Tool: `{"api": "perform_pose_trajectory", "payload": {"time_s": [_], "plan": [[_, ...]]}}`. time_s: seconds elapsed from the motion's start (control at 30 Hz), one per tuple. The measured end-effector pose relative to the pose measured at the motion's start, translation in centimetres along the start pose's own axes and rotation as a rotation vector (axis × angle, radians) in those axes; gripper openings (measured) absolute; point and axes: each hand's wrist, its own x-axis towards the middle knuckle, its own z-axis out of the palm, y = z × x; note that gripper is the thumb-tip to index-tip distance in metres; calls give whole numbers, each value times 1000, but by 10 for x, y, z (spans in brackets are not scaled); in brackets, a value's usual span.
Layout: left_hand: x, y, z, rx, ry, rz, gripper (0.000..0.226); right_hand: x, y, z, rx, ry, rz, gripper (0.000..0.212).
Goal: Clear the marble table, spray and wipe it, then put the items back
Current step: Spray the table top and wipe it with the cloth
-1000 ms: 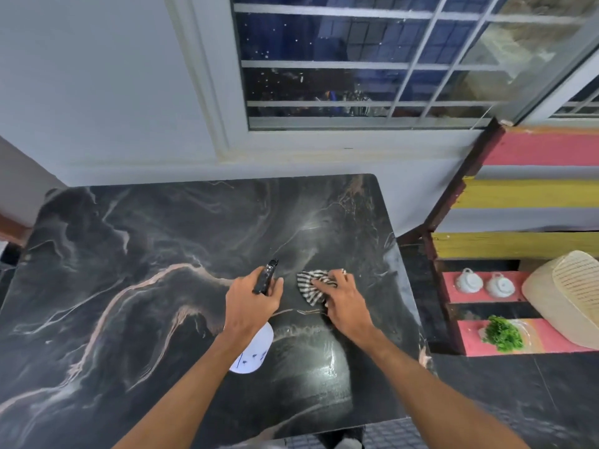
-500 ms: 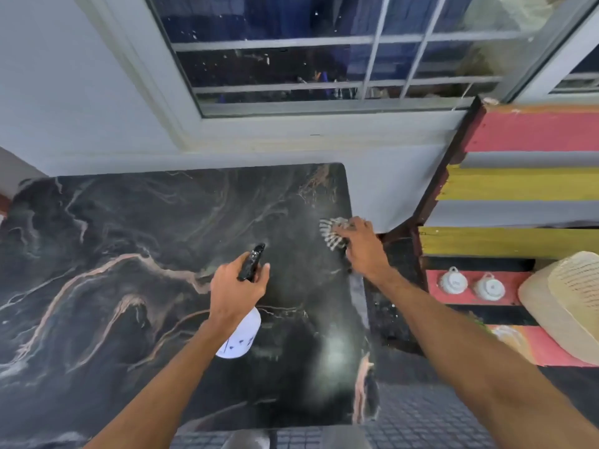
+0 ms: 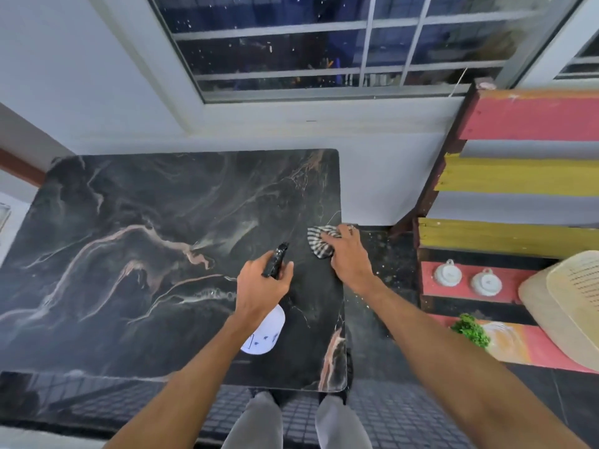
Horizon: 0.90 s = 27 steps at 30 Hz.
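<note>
We see a black marble bench (image 3: 136,254) veined in white and pink, a black-and-white striped cloth (image 3: 319,243), a white bottle (image 3: 264,335) with black nozzle, and red and yellow shelves (image 3: 518,176).

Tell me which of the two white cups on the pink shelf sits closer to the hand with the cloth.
The left cup, since it sits nearer the table than the other cup, so closer to the right hand pressing the striped cloth.
</note>
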Motion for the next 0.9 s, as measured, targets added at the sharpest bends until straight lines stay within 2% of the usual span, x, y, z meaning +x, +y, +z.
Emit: {"api": "perform_pose_trajectory", "payload": {"time_s": [0.07, 0.2, 0.3, 0.37, 0.57, 0.73, 0.8, 0.9], "plan": [[-7, -3, -5, 8, 11, -15, 32, -30, -4, 13, -30, 31, -40, 62], [-24, -17, -18, -1, 23, -22, 34, -85, -1, 31, -29, -13, -195, 67], [-40, -39, -26, 7, 5, -33, 34, -77, -8, 30, -36, 46, -75, 66], [-57, -53, -32, 22, -11, -47, 34, -104, -21, 41, -42, 83, 15, 66], [-93, -91, -58, -27, -21, -10, 32, -230, -51, 92, -30, 26, -14, 65], [-117, -124, -83, -35, -49, -11, 31, -189, -104, 99, -16, 174, 333, 59], [-124, -143, -100, -47, -26, -33, 30, -177, -156, 117, -17, 134, 258, 65], [-131, -173, -125, -42, 29, -66, 31, -187, -201, 144, -55, -41, -93, 68]]}}
